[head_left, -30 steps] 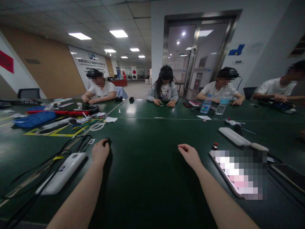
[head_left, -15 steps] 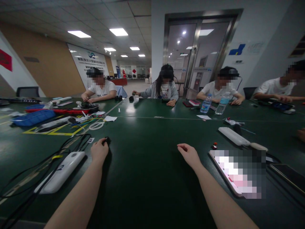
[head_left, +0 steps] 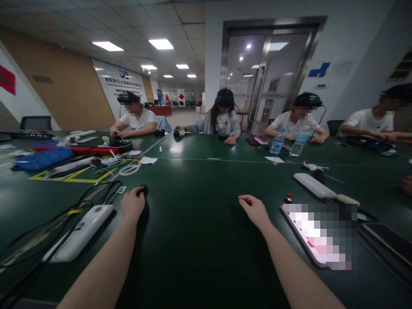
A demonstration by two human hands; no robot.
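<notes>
We pinch a small black object (head_left: 144, 190) in our left hand (head_left: 132, 203), just beside a numbered tag (head_left: 121, 189). Our right hand (head_left: 256, 211) has its fingers drawn together near the green table (head_left: 193, 240). Two water bottles (head_left: 299, 142) stand farther off; the blue tray's (head_left: 45, 160) contents are too dim to tell.

Between your left hand (head_left: 133, 203) and your right hand (head_left: 255, 211) you have a wide free lane on the green table (head_left: 193, 214), which continues forward to the seam (head_left: 180, 159). On your left, the white device marked 2 (head_left: 80, 234) and the black cables (head_left: 84, 201) obstruct a sideways pass. On your right, the phone (head_left: 317, 236) stands in the way, with a long white object (head_left: 312, 184) beyond it.
</notes>
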